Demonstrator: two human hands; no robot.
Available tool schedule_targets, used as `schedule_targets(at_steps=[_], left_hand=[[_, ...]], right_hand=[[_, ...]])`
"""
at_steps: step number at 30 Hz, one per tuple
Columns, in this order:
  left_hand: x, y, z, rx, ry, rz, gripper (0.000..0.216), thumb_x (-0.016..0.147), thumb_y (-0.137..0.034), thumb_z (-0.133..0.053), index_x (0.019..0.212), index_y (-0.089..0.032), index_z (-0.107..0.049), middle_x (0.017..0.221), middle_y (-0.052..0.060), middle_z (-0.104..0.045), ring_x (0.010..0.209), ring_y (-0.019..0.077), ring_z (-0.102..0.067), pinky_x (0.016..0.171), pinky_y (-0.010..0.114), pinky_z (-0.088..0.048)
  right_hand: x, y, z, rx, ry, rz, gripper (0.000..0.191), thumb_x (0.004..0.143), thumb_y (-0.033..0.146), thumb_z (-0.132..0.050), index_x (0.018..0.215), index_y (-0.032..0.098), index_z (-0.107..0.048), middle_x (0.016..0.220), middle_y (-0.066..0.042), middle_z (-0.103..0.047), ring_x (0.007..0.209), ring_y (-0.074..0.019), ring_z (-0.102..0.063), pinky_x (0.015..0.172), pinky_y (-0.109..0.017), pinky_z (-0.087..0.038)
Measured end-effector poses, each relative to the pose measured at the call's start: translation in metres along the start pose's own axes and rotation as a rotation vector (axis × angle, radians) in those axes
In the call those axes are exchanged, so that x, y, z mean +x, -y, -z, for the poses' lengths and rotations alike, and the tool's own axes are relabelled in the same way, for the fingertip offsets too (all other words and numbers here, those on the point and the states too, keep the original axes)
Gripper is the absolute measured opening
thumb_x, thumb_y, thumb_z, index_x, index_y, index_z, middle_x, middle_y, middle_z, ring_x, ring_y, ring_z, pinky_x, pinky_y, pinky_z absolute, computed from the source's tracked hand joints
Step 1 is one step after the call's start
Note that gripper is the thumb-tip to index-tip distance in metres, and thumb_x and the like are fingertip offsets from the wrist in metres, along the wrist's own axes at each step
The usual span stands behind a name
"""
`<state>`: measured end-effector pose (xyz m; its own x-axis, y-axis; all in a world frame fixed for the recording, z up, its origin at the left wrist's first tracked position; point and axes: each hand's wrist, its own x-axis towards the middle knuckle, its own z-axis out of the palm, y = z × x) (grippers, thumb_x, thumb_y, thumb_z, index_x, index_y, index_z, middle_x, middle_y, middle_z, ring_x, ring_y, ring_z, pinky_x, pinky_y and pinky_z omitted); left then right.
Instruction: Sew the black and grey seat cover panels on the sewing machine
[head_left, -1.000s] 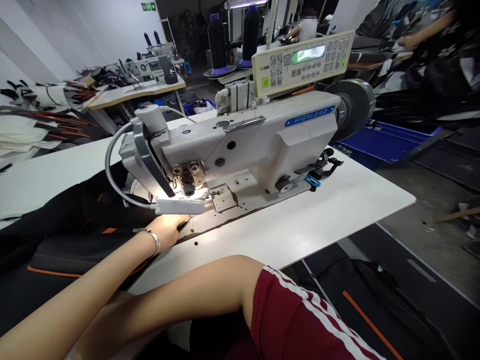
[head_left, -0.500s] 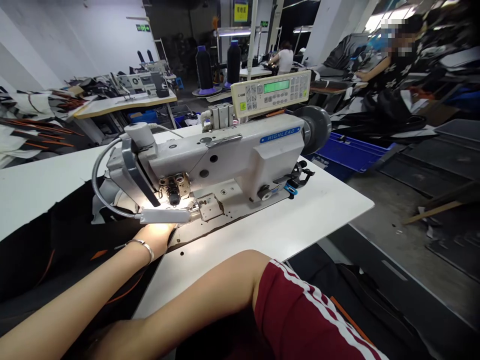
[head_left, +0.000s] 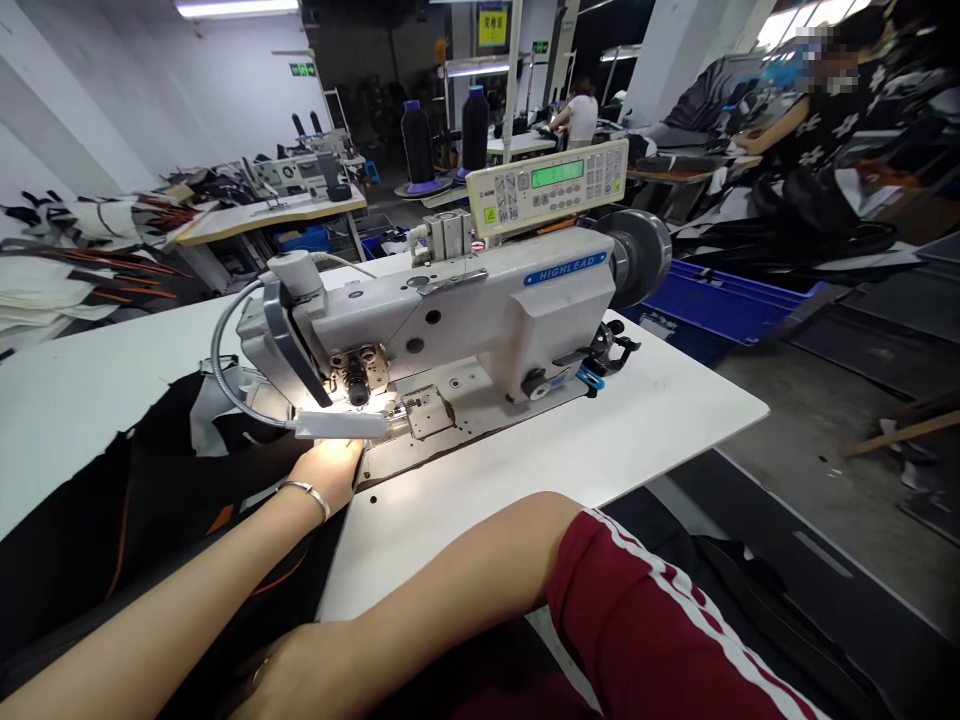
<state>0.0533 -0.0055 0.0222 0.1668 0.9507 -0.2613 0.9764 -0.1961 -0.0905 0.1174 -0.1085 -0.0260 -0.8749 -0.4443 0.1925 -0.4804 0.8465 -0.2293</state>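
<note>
Black fabric [head_left: 172, 500] with orange trim is bunched over the left of the white table and reaches under the head of a sewing machine [head_left: 465, 310]. My left hand [head_left: 330, 468], with a silver bracelet at its wrist, is closed on the fabric's edge beside the needle area. A small lit lamp [head_left: 341, 426] covers part of its fingers. Lower down, at the table's front edge, my right hand [head_left: 296, 665] curls round a dark fold of the same fabric. A ring shows on it, and its fingertips are lost in shadow.
A control panel [head_left: 551, 187] and black thread cones [head_left: 474, 130] stand behind the machine. Beyond the white table [head_left: 600, 430] sits a blue crate [head_left: 731, 300]. More dark fabric [head_left: 720, 580] lies below at right. Co-workers [head_left: 581, 118] are at other tables.
The whole view has shifted slightly, so the machine appears further right. My right hand now shows more clearly at the bottom. My left hand stays by the needle area.
</note>
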Motion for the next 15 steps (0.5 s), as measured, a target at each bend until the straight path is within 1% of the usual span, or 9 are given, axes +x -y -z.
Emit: schedule_targets(at_steps=[2, 4, 6, 8, 10, 12, 15], left_hand=[[-0.001, 0.003, 0.001, -0.015, 0.012, -0.024, 0.066, 0.072, -0.004, -0.048, 0.138, -0.014, -0.050, 0.137, 0.017, -0.056, 0.129, 0.0313, -0.051, 0.108, 0.042, -0.044], [-0.002, 0.005, 0.002, -0.019, 0.025, -0.053, 0.073, 0.069, -0.001, -0.052, 0.141, -0.015, -0.047, 0.142, 0.015, -0.052, 0.135, 0.0289, -0.046, 0.113, 0.038, -0.039], [-0.004, 0.005, 0.003, 0.005, 0.036, -0.053, 0.074, 0.069, 0.003, -0.050, 0.140, -0.015, -0.047, 0.142, 0.016, -0.051, 0.133, 0.0304, -0.047, 0.110, 0.041, -0.043], [-0.006, 0.001, 0.003, 0.034, 0.033, -0.045, 0.069, 0.071, 0.005, -0.044, 0.137, -0.013, -0.050, 0.139, 0.018, -0.052, 0.129, 0.0329, -0.050, 0.103, 0.045, -0.047], [-0.007, -0.003, 0.003, 0.045, 0.017, -0.053, 0.064, 0.074, 0.005, -0.039, 0.135, -0.010, -0.051, 0.138, 0.020, -0.051, 0.130, 0.0341, -0.048, 0.104, 0.048, -0.045], [-0.007, -0.004, 0.003, 0.035, 0.000, -0.059, 0.062, 0.075, 0.003, -0.039, 0.135, -0.009, -0.051, 0.138, 0.021, -0.051, 0.132, 0.0337, -0.046, 0.108, 0.047, -0.041], [-0.010, 0.003, 0.002, -0.005, -0.010, -0.060, 0.064, 0.071, -0.003, -0.051, 0.135, -0.012, -0.050, 0.134, 0.016, -0.053, 0.129, 0.0296, -0.049, 0.110, 0.040, -0.040]], right_hand=[[-0.001, 0.003, -0.003, -0.025, -0.047, -0.041, 0.015, 0.086, 0.024, -0.064, 0.080, 0.028, -0.076, 0.110, 0.002, -0.071, 0.102, -0.0127, -0.066, 0.086, -0.018, -0.052], [-0.001, 0.005, -0.006, -0.065, -0.071, -0.073, 0.017, 0.086, 0.022, -0.062, 0.077, 0.027, -0.075, 0.110, 0.002, -0.071, 0.101, -0.0133, -0.066, 0.087, -0.021, -0.052], [0.001, 0.007, -0.008, -0.079, -0.056, -0.097, 0.019, 0.087, 0.022, -0.060, 0.074, 0.026, -0.074, 0.107, 0.002, -0.072, 0.099, -0.0132, -0.066, 0.088, -0.022, -0.051], [0.002, 0.008, -0.011, -0.063, -0.027, -0.109, 0.020, 0.086, 0.023, -0.061, 0.070, 0.026, -0.072, 0.101, 0.002, -0.073, 0.094, -0.0125, -0.066, 0.083, -0.021, -0.052], [0.002, 0.009, -0.013, -0.062, -0.035, -0.105, 0.020, 0.086, 0.025, -0.061, 0.067, 0.025, -0.071, 0.101, 0.002, -0.073, 0.095, -0.0130, -0.066, 0.081, -0.022, -0.052], [-0.002, 0.012, -0.012, -0.091, -0.066, -0.111, 0.019, 0.085, 0.024, -0.062, 0.067, 0.024, -0.069, 0.106, 0.001, -0.072, 0.101, -0.0144, -0.065, 0.084, -0.024, -0.051], [-0.013, 0.020, -0.003, -0.119, -0.093, -0.122, 0.017, 0.088, 0.026, -0.060, 0.074, 0.021, -0.068, 0.117, -0.001, -0.070, 0.113, -0.0163, -0.061, 0.096, -0.027, -0.047]])
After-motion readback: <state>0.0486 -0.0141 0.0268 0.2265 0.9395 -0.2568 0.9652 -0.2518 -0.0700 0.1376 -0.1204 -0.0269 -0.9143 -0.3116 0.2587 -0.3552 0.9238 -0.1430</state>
